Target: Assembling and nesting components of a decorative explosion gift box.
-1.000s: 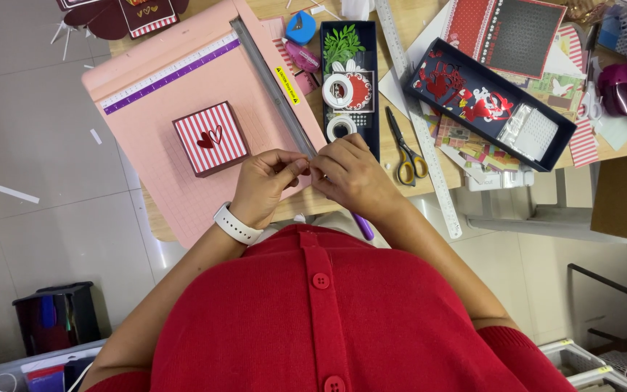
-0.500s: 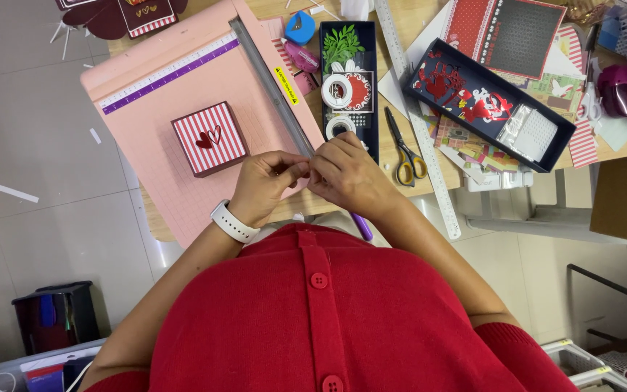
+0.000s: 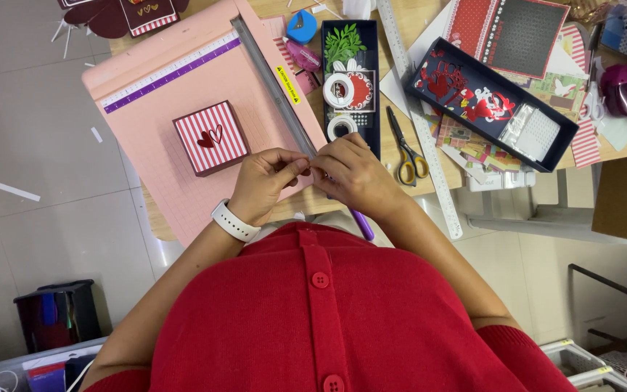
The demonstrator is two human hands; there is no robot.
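The biggest thing before me is the pink paper trimmer [image 3: 161, 109], which covers the left part of the wooden table [image 3: 429, 181]; its grey cutting rail [image 3: 273, 80] runs slanted from the far edge down to my hands. On the trimmer stands a small box with red and white stripes [image 3: 210, 137] and a heart on the lid, near my left hand but not touching it. To the right lie a long dark tray [image 3: 350, 80] with green leaf cut-outs and white tape rolls, a wider dark tray [image 3: 491, 101] with red paper shapes, a clear ruler [image 3: 419, 123] and scissors with yellow handles [image 3: 406, 149].

My left hand [image 3: 263, 181], with a white watch on the wrist, and my right hand [image 3: 353, 174] meet at the near end of the rail. Both are closed in a pinch, fingertips almost touching each other, on something very small between them. It is too small to name; I think it is a little piece of paper or tape.

I judge that such a small piece can slip from my fingers and fall on the floor, because I hold it over the table's edge. If it is sticky, it may fold on itself. My elbow could also push the purple pen [image 3: 361, 223] that sticks out under my right hand.
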